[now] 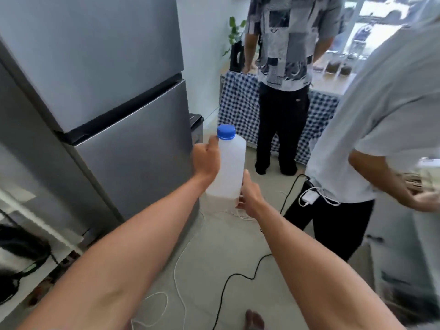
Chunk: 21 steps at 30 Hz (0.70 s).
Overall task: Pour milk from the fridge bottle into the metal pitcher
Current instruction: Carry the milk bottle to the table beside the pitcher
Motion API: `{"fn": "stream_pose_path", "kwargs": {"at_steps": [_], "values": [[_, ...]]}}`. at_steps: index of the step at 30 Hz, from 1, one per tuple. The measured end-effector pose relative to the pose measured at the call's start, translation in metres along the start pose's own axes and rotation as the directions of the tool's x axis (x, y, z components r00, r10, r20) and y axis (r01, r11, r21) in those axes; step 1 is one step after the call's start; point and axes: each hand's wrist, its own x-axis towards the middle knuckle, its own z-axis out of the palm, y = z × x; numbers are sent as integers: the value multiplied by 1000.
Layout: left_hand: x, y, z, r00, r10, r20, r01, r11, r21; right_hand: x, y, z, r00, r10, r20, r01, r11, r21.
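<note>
A white plastic milk bottle [230,166] with a blue screw cap [226,132] is upright in front of me, held in the air. My left hand [206,160] grips its upper left side, thumb near the cap. My right hand [248,195] holds the bottle's lower right corner and base. The cap is on. The grey two-door fridge [114,96] stands at the left with both doors shut. No metal pitcher is in view.
One person in a patterned shirt [283,55] stands ahead by a table with a blue checked cloth [238,108]. Another person in a grey shirt [371,129] stands close on the right. Black and white cables [228,279] trail over the floor.
</note>
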Motion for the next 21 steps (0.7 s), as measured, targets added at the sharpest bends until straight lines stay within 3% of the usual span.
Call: {"fn": "stream_pose_path", "kwargs": {"at_steps": [5, 10, 16, 21], "values": [[-42, 13, 70, 975, 43, 218, -42, 999, -11, -32, 20, -81, 980, -4, -200, 28, 992, 120], [-96, 26, 149, 902, 51, 429, -32, 998, -49, -75, 48, -166, 915, 37, -402, 73, 964, 255], [-195, 54, 225, 695, 109, 711, -14, 990, -139, -155, 89, -257, 784, 125, -608, 131, 924, 359], [-296, 76, 271, 520, 131, 844, 22, 986, -166, -233, 128, -322, 609, 211, -765, 169, 907, 385]]}}
